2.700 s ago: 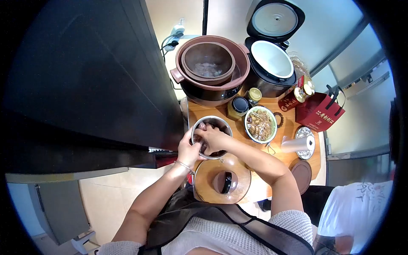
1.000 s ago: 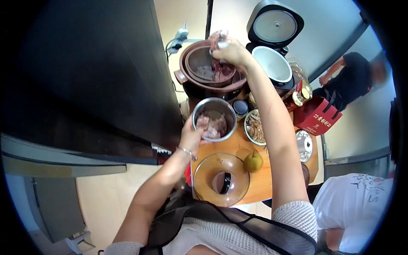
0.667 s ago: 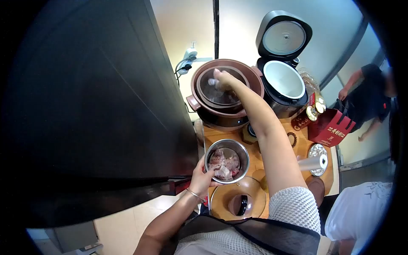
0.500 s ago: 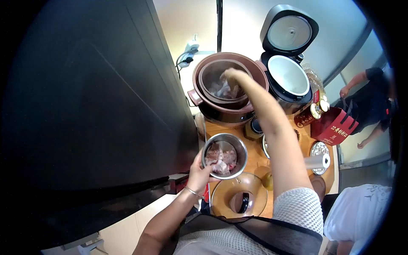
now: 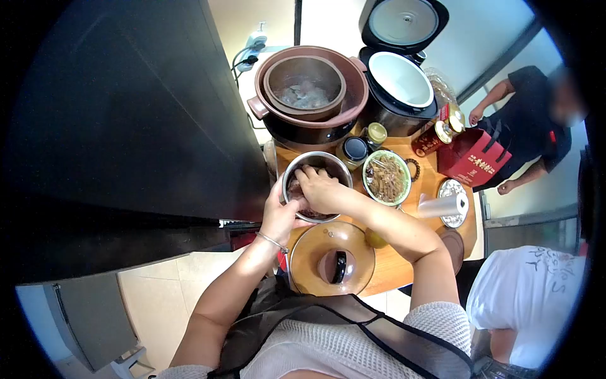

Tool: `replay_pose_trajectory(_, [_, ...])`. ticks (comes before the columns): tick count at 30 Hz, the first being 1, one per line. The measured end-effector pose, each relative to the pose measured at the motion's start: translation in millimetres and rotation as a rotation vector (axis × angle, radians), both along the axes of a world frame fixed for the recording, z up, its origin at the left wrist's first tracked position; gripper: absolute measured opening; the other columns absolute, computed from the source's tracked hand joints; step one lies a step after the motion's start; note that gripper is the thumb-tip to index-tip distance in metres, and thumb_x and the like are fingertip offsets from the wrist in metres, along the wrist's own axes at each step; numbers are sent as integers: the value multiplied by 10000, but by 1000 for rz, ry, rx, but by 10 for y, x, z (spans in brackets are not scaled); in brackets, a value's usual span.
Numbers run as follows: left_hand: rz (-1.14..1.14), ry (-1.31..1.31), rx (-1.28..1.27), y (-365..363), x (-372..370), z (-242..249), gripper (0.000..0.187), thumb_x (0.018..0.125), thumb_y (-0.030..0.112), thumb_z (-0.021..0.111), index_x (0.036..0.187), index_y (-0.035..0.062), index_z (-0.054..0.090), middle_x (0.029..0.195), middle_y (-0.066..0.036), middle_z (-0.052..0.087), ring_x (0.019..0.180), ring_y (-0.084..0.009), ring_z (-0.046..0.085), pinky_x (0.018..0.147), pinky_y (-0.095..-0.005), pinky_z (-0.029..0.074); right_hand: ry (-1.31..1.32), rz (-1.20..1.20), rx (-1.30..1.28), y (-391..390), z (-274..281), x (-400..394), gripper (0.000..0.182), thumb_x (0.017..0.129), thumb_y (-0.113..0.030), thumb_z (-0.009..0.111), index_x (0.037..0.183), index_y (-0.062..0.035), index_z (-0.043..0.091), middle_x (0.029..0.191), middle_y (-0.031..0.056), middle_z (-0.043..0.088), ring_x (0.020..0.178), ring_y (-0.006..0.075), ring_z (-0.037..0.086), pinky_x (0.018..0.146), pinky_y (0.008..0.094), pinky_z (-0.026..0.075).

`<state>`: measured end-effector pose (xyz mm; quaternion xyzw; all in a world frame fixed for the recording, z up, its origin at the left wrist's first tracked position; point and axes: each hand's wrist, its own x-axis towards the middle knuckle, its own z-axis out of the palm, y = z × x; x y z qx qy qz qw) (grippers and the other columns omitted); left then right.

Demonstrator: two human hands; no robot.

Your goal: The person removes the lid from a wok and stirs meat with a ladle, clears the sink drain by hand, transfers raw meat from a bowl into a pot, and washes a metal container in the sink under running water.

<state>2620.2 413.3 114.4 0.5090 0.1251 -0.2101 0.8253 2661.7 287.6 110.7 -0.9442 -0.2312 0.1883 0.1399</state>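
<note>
My left hand [image 5: 281, 211] grips the side of a round stainless steel bowl [image 5: 343, 169], its thumb over the rim. Pieces of raw meat [image 5: 295, 188] lie inside the bowl. My right hand [image 5: 320, 189] reaches down into it, fingers curled onto the meat, with the fingertips partly hidden. Beyond the bowl, a brown inner pot [image 5: 271, 85] sits in a larger reddish-brown electric stew pot [image 5: 356, 95]. Pale meat [image 5: 306, 96] lies in the inner pot, with a little steam above.
A glass lid [image 5: 303, 262] lies nearest me. An open rice cooker [image 5: 401, 79], jars [image 5: 355, 150], a dish of brown strips [image 5: 386, 178], a plastic-wrap roll [image 5: 442, 205] and a red bag [image 5: 470, 158] stand rightward. Two people [image 5: 530, 120] are at right; a dark cabinet [image 5: 139, 126] borders the left.
My right hand has come back from the inner pot into the steel bowl. The view has shifted, and the dish of brown strips now shows fully.
</note>
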Motion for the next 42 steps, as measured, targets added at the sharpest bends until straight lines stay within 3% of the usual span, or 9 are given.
replay_pose_trajectory(5, [-22,-18,15,-66,-109,-72,627,692,-121,322,1269,123,302,1038,-124,499,848,-266,579,595,-415,558,94,-207,-36,23,-304,-129,519,774,-346,525,1171,-39,395,1196,193,361,1070,389,387,798,566,374])
replay_pose_trajectory(7, [-5,-20,23,-78,-134,-100,632,686,-120,321,1270,121,303,1036,-125,490,840,-272,579,570,-415,560,193,87,3,-33,-385,-100,493,803,-394,464,1177,-75,429,1255,180,313,1122,374,349,820,601,331])
replay_pose_trajectory(9, [8,-25,16,-87,-168,-94,632,683,-118,324,1268,120,308,1038,-126,485,839,-271,580,563,-411,561,264,4,3,-8,-265,-118,420,824,-338,425,1167,-101,466,1208,172,388,1106,339,393,859,527,344])
replay_pose_trajectory(12, [12,-22,5,-62,-188,-157,628,678,-112,337,1263,119,319,1033,-122,481,838,-267,577,552,-404,562,768,-324,524,-12,-253,-84,360,798,-258,374,1073,-66,507,935,129,551,886,221,522,774,302,406])
replay_pose_trajectory(16, [2,-3,29,-2,-205,-193,617,679,-102,367,1256,116,333,1010,-112,484,841,-250,572,556,-387,561,1172,-513,842,-35,-495,-26,151,758,-216,481,763,-72,526,713,44,542,602,141,524,481,295,432])
replay_pose_trajectory(21, [-45,-66,32,72,-174,-175,602,681,-73,407,1246,130,361,1030,-110,498,811,-229,585,543,-333,563,1484,-521,843,-18,-212,-7,210,754,-279,519,772,-72,544,684,32,583,607,149,566,527,309,468])
replay_pose_trajectory(28, [-105,10,76,133,-157,-16,629,655,-88,412,1247,117,359,1036,-109,511,844,-228,583,600,-339,555,1264,-447,822,48,-304,-4,239,612,-13,644,833,-17,552,765,72,585,658,168,573,562,305,477])
replay_pose_trajectory(39, [-65,-29,75,131,-106,-76,634,660,-88,400,1260,102,332,978,-111,539,732,-215,614,574,-329,561,969,-468,694,-5,-218,193,213,522,33,616,722,-12,558,626,66,545,504,162,534,447,279,455])
replay_pose_trajectory(42, [-75,-13,71,132,-78,-55,673,628,-114,373,1259,118,340,1055,-109,498,862,-243,577,616,-377,558,792,-452,832,-37,113,162,103,543,40,579,630,16,530,516,89,515,398,175,502,345,287,406])
